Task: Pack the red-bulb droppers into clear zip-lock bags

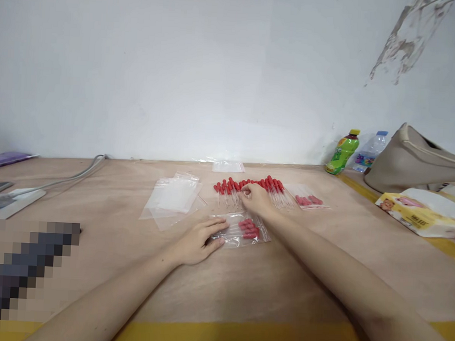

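Observation:
My left hand lies at the left end of a clear zip bag, its thumb and fingers stretched apart over the plastic. Inside this bag are several red-bulbed droppers, bulbs towards the right. Beyond it, my right hand is pinched closed at the middle of a row of loose droppers with red bulbs and thin clear stems. One dropper seems to be between its fingertips, mostly hidden by the hand. To the right lies another zip bag with red-bulbed droppers in it.
Several flat zip bags are piled left of the droppers; another bag lies by the wall. At the right are a green bottle, a clear bottle, a beige bag and a yellow tissue pack. A cable runs at left.

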### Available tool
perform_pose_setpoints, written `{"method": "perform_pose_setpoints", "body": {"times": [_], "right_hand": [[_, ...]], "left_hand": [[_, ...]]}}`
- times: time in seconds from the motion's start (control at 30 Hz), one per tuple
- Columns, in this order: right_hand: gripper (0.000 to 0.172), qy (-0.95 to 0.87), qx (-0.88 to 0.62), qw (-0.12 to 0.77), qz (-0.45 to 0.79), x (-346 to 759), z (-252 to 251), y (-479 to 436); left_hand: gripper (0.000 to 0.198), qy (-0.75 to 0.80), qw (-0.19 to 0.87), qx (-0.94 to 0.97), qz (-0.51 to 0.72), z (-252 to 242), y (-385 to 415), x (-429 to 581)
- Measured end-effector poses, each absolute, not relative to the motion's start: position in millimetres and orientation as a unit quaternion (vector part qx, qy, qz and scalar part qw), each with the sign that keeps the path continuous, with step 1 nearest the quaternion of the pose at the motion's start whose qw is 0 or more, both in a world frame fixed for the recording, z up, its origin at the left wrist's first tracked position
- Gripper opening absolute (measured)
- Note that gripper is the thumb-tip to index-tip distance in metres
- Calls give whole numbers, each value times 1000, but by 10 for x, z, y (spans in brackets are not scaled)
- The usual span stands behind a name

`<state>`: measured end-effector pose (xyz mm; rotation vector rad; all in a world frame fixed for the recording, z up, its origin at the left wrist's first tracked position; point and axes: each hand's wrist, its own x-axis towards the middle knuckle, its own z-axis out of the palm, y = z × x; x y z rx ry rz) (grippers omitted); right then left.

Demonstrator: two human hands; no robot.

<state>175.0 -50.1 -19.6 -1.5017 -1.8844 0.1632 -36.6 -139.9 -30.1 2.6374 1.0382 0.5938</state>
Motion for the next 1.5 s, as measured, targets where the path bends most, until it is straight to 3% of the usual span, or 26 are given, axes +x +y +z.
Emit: {"method": "perform_pose_setpoints", "body": {"times": [0.23, 0.5, 0.6, 0.83, 1.07, 1.23, 1.5], "right_hand": [[30, -688, -675, 257, 73, 1294, -145, -196], [23, -663, -682, 283, 125, 1289, -159, -55], [20, -659, -669, 316, 140, 1318, -114, -52], [61, -642, -571, 476, 190, 1813, -186, -403], [76, -489, -523, 607, 345, 2393, -520, -780], [72, -477, -495, 623, 375, 2274, -535, -837], [49, -472, -450, 621, 434, 2154, -551, -868]], "left_hand": [[39, 348, 124, 906, 207, -295, -1410, -363], [39, 346, 129, 906, 208, -300, -1401, -362], [38, 347, 128, 906, 207, -300, -1402, -364], [39, 354, 124, 905, 203, -294, -1405, -371], [39, 362, 120, 904, 193, -283, -1404, -369], [39, 365, 116, 904, 189, -277, -1404, -375], [40, 365, 111, 906, 185, -283, -1398, -364]]}}
